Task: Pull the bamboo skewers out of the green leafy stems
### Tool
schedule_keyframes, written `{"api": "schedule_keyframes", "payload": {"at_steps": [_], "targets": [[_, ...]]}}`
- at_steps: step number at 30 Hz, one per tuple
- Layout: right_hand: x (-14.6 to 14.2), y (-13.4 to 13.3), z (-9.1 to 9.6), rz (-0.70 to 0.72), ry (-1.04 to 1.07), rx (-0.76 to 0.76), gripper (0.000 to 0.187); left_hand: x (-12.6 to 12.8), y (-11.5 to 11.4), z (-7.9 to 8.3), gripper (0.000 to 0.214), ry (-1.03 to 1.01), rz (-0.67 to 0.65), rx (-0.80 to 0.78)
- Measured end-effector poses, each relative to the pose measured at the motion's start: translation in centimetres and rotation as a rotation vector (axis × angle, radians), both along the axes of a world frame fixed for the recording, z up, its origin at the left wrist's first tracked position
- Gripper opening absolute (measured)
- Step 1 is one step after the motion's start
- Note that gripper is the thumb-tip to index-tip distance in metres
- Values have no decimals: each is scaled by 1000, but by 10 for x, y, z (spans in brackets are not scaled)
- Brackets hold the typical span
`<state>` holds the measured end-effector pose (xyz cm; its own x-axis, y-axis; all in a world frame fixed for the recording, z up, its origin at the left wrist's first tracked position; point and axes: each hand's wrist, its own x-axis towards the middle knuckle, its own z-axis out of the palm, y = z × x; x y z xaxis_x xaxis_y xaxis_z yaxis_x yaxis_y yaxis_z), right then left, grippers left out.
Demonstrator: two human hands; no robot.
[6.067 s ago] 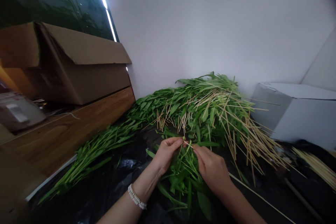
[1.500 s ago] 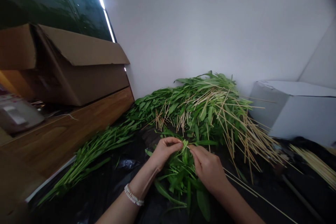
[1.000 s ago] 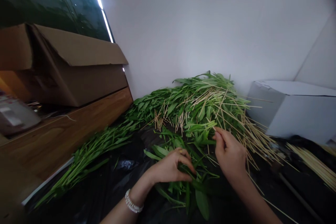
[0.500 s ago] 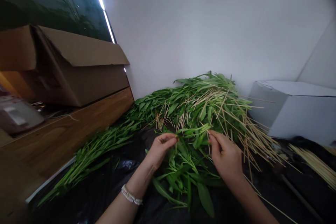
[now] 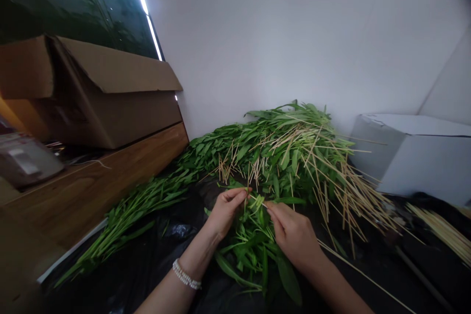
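Observation:
My right hand (image 5: 296,230) is closed on a thin bamboo skewer (image 5: 263,204), its tip pointing left. Folded green stems (image 5: 256,200) are bunched on the skewer just ahead of the fingers. Opposite it, my left hand (image 5: 227,211) pinches a green stem end (image 5: 248,190) between thumb and forefinger, close to the skewer's tip. Whether the tip pierces that stem I cannot tell. Below both hands lies a loose heap of long-leaved greens (image 5: 253,250) on black plastic sheeting (image 5: 162,255).
Behind is a big pile of greens with skewers through it (image 5: 272,132), sticks (image 5: 353,201) jutting right. Cut stalks (image 5: 121,228) lie at left. A cardboard box (image 5: 121,98) stands on a wooden ledge (image 5: 147,167); a white box (image 5: 419,152) and bundled sticks (image 5: 441,228) are at right.
My right hand has moved left and down with the skewer and its greens, bringing them close to my left hand. The left hand has barely moved.

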<state>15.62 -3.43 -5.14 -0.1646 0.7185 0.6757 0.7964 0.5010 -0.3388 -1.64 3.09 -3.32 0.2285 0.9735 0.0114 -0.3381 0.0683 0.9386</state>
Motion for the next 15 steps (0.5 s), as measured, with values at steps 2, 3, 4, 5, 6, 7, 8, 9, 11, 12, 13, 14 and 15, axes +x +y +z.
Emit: {"api": "schedule_keyframes", "payload": {"at_steps": [2, 3, 4, 5, 6, 7, 8, 9, 11, 12, 13, 14, 15], "targets": [[0, 0, 0, -15, -3, 4, 31, 0, 0, -1, 34, 11, -11, 12], [0, 0, 0, -21, -4, 7, 31, 0, 0, -1, 33, 22, -17, 22], [0, 0, 0, -24, -7, 8, 31, 0, 0, -2, 32, 36, -23, 33], [0, 0, 0, -27, -14, 8, 32, -1, 0, -2, 32, 50, -27, 42], [1, 0, -1, -30, -25, 7, 32, -1, 0, -3, 32, 63, -29, 48], [1, 1, -1, -34, -35, 5, 32, -1, 1, -3, 32, 73, -28, 51], [1, 1, -1, -37, -44, 4, 32, -1, 1, -3, 32, 82, -28, 52], [0, 1, -2, -38, -50, 3, 32, -1, 1, -4, 33, 87, -27, 52], [0, 1, -2, -36, -51, 4, 32, -1, 1, -4, 33, 90, -27, 53], [0, 1, -2, -32, -48, 6, 32, -1, 1, -4, 33, 90, -27, 55], [1, 1, -2, -31, -46, 8, 32, -1, 1, -4, 34, 90, -26, 58], [1, 0, -2, -32, -44, 10, 32, -1, 1, -4, 33, 91, -23, 63], [1, 0, -2, -36, -43, 11, 32, -1, 1, -4, 33, 92, -19, 68]]}}
